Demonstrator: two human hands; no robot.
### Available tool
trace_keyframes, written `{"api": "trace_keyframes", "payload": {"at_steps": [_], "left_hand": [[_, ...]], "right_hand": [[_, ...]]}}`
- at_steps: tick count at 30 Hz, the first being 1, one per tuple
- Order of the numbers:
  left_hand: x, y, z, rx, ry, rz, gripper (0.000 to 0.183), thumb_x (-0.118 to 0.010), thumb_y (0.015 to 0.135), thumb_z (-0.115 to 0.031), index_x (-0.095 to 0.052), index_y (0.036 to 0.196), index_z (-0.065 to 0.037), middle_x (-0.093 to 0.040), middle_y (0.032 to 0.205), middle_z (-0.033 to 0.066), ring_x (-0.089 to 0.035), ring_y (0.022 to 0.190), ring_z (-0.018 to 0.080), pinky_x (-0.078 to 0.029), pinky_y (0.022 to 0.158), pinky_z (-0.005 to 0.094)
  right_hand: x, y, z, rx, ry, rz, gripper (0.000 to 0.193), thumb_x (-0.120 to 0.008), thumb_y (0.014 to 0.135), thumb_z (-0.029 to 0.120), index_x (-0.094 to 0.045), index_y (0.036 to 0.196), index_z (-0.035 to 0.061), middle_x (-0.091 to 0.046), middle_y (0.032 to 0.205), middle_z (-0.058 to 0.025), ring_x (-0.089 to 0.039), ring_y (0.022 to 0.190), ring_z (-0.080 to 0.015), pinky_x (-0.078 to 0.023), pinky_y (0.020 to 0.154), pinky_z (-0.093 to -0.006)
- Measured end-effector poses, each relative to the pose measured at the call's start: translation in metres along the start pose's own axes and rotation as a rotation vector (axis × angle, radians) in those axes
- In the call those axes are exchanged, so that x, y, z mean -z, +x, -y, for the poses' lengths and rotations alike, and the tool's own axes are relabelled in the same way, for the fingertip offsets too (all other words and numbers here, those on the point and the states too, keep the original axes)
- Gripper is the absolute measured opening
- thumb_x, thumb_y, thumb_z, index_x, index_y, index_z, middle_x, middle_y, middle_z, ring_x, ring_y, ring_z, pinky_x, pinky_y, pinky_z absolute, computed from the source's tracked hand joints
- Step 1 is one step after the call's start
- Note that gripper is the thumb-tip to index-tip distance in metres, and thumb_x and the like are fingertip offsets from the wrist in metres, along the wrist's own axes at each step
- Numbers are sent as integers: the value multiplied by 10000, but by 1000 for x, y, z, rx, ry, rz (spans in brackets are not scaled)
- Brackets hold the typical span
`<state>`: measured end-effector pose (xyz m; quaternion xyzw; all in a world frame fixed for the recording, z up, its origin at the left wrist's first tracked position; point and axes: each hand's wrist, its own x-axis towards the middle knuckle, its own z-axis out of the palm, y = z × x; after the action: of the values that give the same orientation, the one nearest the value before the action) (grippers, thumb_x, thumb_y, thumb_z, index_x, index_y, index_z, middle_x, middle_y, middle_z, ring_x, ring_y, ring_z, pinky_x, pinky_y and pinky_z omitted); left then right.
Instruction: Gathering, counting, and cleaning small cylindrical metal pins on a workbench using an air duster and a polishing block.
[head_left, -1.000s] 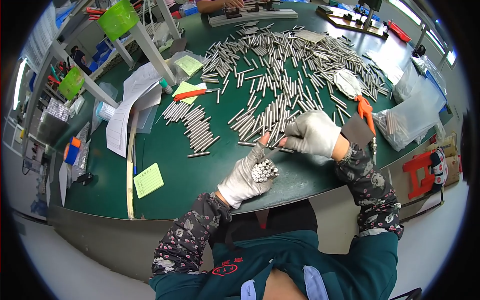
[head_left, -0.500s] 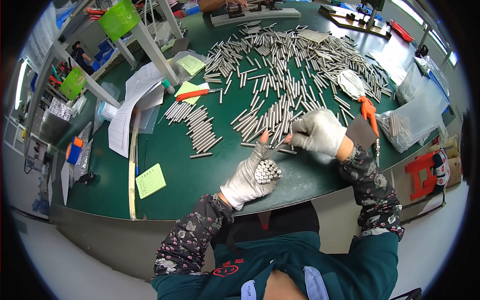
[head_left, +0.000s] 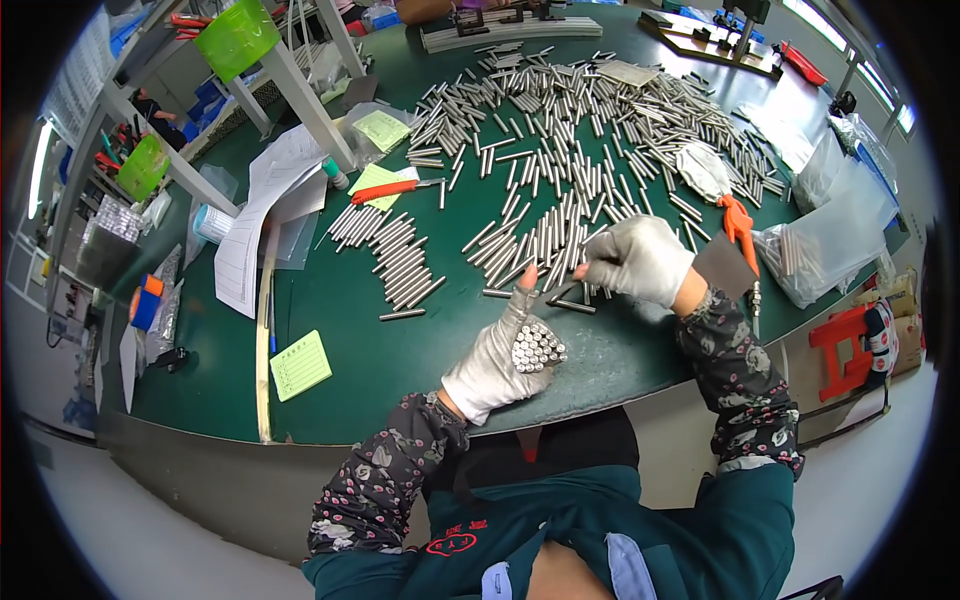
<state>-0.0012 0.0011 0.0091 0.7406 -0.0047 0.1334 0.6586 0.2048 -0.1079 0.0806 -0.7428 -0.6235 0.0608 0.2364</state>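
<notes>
My left hand [head_left: 500, 355], in a white glove with bare fingertips, is closed round a bundle of short metal pins [head_left: 538, 348], their round ends facing up. Its thumb is raised toward my right hand [head_left: 642, 262], gloved the same way. The right thumb and fingers are pinched together. Between them and the left thumb runs a thin, dark, blurred piece [head_left: 557, 291], apparently a single metal pin. Just past my hands, a large spread of loose metal pins [head_left: 545, 225] lies on the green table [head_left: 380, 370]. Further left is a row of pins [head_left: 405, 262] laid side by side.
An orange-handled knife [head_left: 385, 190], paper sheets [head_left: 258, 215] and a yellow-green note pad [head_left: 300, 365] lie to the left. On the right are an orange air gun [head_left: 738, 225], a dark square sheet [head_left: 725, 265] and a plastic bag [head_left: 830, 235]. A metal fixture [head_left: 510, 32] stands at the back.
The thin piece between my hands has turned slightly and looks darker. Both hands stay almost in place, the left still round its bundle. A person at the far left has shifted.
</notes>
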Motion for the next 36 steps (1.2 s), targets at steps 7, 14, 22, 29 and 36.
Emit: {"api": "trace_keyframes", "payload": {"at_steps": [7, 14, 22, 29, 36], "left_hand": [[0, -1, 2, -5, 26, -10, 1094, -675, 689, 17, 35, 1468, -278, -586, 893, 27, -546, 780, 78, -447, 744, 218], [-3, 2, 0, 44, -76, -26, 1089, -684, 687, 10, 16, 1470, -274, -574, 859, 13, -545, 773, 81, -446, 744, 218], [-3, 3, 2, -21, -33, -27, 1086, -683, 692, 11, 15, 1469, -283, -570, 849, 5, -573, 795, 96, -435, 771, 214], [4, -1, -1, 59, 44, -10, 1101, -664, 678, 50, 24, 1467, -292, -579, 896, 42, -554, 796, 91, -457, 757, 227], [0, 0, -1, 41, -53, 4, 1117, -667, 671, 54, 29, 1463, -316, -559, 870, 17, -539, 756, 77, -448, 729, 218]], "right_hand": [[-6, -14, -9, -14, 150, 76, 257, -710, 748, 325, -672, 723, 72, -563, 569, -111, -549, 508, -268, -431, 496, -347], [-9, -9, 0, -36, 137, 68, 294, -689, 756, 383, -676, 680, 98, -596, 578, -98, -584, 511, -267, -464, 498, -344], [-8, -8, 3, 79, 50, -10, 301, -677, 750, 406, -670, 691, 111, -586, 565, -98, -586, 521, -271, -454, 497, -358], [-4, 3, 12, 141, 65, 112, 282, -688, 740, 400, -689, 722, 118, -601, 599, -103, -583, 546, -290, -462, 524, -354], [2, 0, 8, 28, 66, 102, 307, -698, 729, 422, -690, 696, 116, -606, 580, -96, -591, 525, -273, -462, 513, -357]]}}
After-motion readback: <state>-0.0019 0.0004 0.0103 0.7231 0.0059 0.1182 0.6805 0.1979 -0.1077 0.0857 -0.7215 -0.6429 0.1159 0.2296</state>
